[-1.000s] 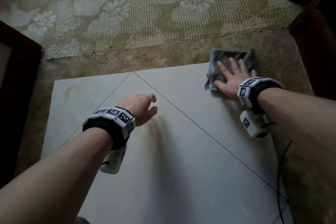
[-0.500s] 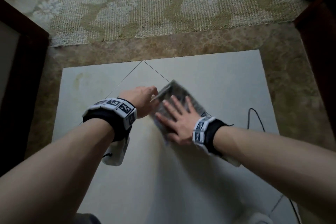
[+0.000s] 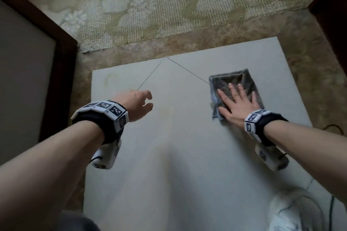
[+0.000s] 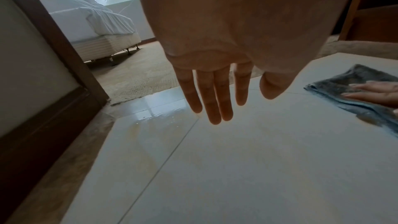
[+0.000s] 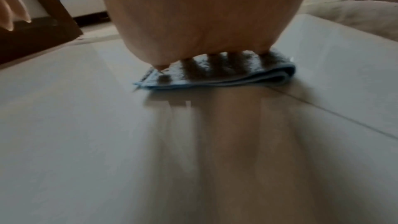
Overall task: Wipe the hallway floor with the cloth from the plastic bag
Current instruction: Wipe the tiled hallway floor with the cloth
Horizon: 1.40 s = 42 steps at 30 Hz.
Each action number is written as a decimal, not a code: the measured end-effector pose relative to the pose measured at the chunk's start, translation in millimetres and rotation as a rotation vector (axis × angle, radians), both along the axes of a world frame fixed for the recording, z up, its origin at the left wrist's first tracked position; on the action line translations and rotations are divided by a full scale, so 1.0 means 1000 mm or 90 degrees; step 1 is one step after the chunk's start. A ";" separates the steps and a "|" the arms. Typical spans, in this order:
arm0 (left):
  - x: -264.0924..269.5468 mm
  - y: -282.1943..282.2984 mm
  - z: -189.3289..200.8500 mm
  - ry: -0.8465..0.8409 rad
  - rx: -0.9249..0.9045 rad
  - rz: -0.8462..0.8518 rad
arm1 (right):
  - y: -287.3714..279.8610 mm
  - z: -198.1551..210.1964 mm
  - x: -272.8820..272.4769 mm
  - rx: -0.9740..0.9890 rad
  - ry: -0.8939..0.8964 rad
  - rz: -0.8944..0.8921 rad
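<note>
A folded grey-blue cloth (image 3: 232, 84) lies on the pale floor tiles (image 3: 178, 155) at the right of the tiled area. My right hand (image 3: 236, 102) presses flat on it with the fingers spread and straight; the right wrist view shows the cloth (image 5: 228, 76) folded double under the palm. My left hand (image 3: 138, 102) hovers above the tiles to the left, holding nothing, its fingers (image 4: 215, 98) hanging loosely downward. The cloth (image 4: 353, 83) and the right hand's fingers show at the right edge of the left wrist view. No plastic bag is in view.
A patterned beige carpet (image 3: 169, 5) begins beyond a brown marble border (image 3: 187, 45). A dark wooden door frame (image 3: 62, 58) stands at the left, dark furniture (image 3: 330, 11) at the right. A wet patch (image 4: 155, 115) glistens near the carpet edge. A bed (image 4: 90, 23) stands beyond the doorway. A white shoe (image 3: 294, 212) is at bottom right.
My right hand swept the cloth from the far right to the middle beside my left hand, then back out to the right. The left hand stayed hovering in place.
</note>
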<state>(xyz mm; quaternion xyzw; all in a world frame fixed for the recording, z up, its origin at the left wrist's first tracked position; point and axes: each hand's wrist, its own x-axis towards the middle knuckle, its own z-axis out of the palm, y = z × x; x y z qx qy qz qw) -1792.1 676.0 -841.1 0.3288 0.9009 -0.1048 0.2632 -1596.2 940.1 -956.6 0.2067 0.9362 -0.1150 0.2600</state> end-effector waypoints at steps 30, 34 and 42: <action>0.027 -0.038 0.002 -0.043 -0.014 -0.134 | -0.144 -0.007 0.021 -0.073 0.025 0.571; 0.016 -0.051 0.000 -0.043 -0.019 -0.094 | -0.113 -0.002 -0.045 0.018 0.063 0.343; -0.003 -0.080 -0.002 -0.033 -0.028 -0.045 | -0.161 -0.009 -0.038 -0.045 0.071 0.435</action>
